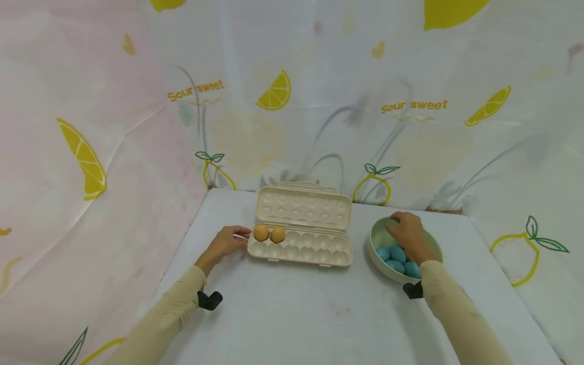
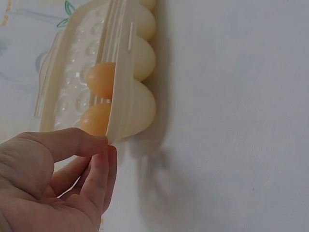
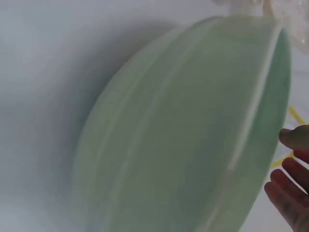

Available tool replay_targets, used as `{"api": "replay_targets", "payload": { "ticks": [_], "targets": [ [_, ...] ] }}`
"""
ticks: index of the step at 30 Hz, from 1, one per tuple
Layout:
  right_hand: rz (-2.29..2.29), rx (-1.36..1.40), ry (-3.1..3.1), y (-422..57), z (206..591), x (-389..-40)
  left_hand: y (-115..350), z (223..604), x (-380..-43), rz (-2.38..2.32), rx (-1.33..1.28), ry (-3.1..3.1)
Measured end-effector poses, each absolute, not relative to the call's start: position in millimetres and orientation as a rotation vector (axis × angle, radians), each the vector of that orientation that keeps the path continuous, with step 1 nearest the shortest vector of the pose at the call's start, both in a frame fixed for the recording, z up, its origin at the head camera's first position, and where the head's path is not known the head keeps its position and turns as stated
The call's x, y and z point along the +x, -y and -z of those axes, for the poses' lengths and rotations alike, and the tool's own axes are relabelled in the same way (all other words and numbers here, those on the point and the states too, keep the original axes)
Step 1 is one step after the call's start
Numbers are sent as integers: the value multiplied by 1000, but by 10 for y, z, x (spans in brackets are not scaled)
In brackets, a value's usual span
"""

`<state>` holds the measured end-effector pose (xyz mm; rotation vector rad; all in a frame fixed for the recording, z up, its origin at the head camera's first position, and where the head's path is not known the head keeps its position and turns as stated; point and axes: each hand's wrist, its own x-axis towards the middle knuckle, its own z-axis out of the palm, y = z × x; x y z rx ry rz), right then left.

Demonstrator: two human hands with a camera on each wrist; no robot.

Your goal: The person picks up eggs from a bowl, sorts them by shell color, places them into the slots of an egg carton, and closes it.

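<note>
An open cream egg box (image 1: 301,261) lies on the table, its lid (image 1: 303,207) tilted back. Two orange-brown eggs, one left egg (image 1: 261,233) and one beside it (image 1: 277,234), sit in the back row at the left end. My left hand (image 1: 226,241) pinches the box's left rim between thumb (image 2: 72,143) and fingers. To the right stands a pale green bowl (image 3: 169,130) with several blue eggs (image 1: 395,266) in it. Over the bowl is my right hand (image 1: 409,234); its fingers (image 3: 287,186) are loosely bent, with nothing visible between them.
The white table (image 1: 292,314) holds the box and bowl side by side with a gap between. A lemon-printed cloth (image 1: 328,142) hangs behind the table and along its sides. Black wrist mounts sit on both sleeves.
</note>
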<state>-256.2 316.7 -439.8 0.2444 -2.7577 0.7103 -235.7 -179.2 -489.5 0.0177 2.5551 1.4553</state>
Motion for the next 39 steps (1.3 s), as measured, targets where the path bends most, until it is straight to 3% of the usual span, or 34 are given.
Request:
{"api": "replay_targets", "payload": {
  "ticks": [16,39],
  "targets": [
    [-638,114,3072,-3528,4528,-2374,1797,4904,-2359,-1452,-1,-2547],
    [-587,80,3073,-3585,4646,-2404,1773,4856,-2342,-1419,20,-2581]
  ]
}}
